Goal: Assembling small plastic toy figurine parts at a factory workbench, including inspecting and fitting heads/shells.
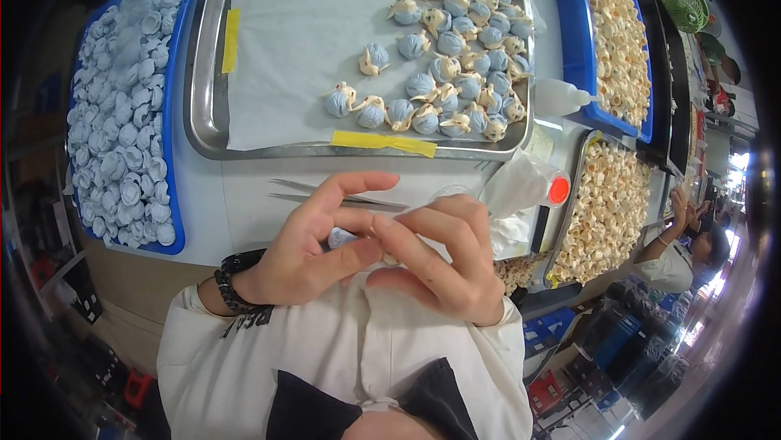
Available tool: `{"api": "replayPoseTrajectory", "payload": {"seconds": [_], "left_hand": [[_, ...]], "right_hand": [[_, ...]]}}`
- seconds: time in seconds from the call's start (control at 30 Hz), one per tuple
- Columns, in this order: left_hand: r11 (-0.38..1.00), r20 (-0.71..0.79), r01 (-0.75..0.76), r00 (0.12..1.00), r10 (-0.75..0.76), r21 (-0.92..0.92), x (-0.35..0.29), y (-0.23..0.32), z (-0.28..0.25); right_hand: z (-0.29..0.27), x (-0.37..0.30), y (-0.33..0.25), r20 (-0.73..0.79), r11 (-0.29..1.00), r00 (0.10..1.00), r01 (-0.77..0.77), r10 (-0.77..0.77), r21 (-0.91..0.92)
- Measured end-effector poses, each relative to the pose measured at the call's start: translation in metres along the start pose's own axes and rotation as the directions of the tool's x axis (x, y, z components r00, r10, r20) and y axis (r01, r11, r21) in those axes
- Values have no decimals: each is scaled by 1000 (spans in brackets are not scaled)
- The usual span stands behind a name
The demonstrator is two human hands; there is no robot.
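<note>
Steel tray: big one, upper centre, blue-and-cream figures crowding its right side.
Left hand: centre, part-curled, I'm pinching a blue piece.
Right hand: just right, half-curled, fingertips meeting my left; gripping? Can't tell.
Tweezers: lying above my left wrist.
Blue piece: mid-frame, mostly hidden.

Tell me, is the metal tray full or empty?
The metal tray is partly filled: blue and cream pieces crowd its right side; bare white liner shows on the left.
</note>
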State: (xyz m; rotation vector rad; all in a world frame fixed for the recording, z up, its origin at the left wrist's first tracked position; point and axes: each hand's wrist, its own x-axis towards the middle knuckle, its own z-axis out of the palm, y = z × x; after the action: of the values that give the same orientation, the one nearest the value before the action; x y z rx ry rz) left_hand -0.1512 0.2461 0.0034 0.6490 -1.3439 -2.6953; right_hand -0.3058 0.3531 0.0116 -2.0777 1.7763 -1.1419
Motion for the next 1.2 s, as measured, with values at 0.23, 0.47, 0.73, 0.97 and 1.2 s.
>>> {"api": "replayPoseTrajectory", "payload": {"seconds": [0.23,0.47,0.73,0.97,1.2], "left_hand": [[996,31,-36,999,33,83,-9,-2,-8],[885,-399,-324,802,445,335,-24,-15,-34],[730,-80,-299,944,319,-615,-23,1,-30],[938,-48,-290,957,287,-192,-13,-11,-25],[977,-168,-203,967,190,-62,-16,0,-5]], "right_hand": [[17,10,2,22,973,1000,5,0,-231],[21,33,23,-54,973,998,-30,18,-227],[35,38,24,-84,884,973,-230,214,-408],[-150,-113,29,-734,216,527,-848,428,-484],[-140,-160,69,-716,190,568,-819,406,-542]]}}
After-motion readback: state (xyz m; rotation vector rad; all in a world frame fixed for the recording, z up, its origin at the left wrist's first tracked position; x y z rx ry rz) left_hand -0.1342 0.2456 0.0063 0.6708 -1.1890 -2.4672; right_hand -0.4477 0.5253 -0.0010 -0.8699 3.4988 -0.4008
